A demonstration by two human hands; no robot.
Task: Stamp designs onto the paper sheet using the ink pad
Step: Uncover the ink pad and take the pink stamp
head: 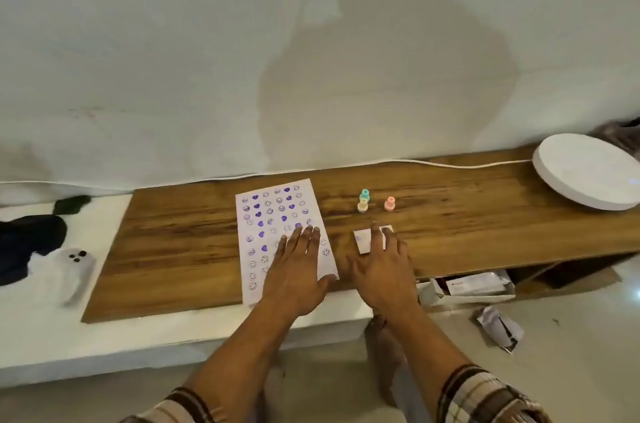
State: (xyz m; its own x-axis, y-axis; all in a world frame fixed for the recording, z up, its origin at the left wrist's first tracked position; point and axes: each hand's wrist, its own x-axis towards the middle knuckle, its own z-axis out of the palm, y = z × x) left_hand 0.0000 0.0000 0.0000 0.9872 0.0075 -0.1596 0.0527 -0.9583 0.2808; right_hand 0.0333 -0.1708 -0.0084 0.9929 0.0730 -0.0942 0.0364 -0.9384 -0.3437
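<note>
A white paper sheet (pixel 273 214) lies on the wooden board (pixel 180 242), covered with several purple smiley and heart prints. My left hand (pixel 298 270) rests flat on the sheet's lower right part, fingers spread. My right hand (pixel 381 270) lies over a small white ink pad (pixel 363 239) to the right of the sheet, fingers extended on it; whether it grips the pad I cannot tell. Behind the pad stand three small stamps: teal (pixel 364 194), yellow (pixel 362 205) and pink (pixel 389 203).
A round white disc (pixel 585 169) with a white cable sits at the board's far right. A white phone (pixel 74 270) and dark cloth (pixel 27 242) lie on the white ledge at left. Crumpled paper (pixel 500 327) and packaging (pixel 474 285) lie under the board's right side.
</note>
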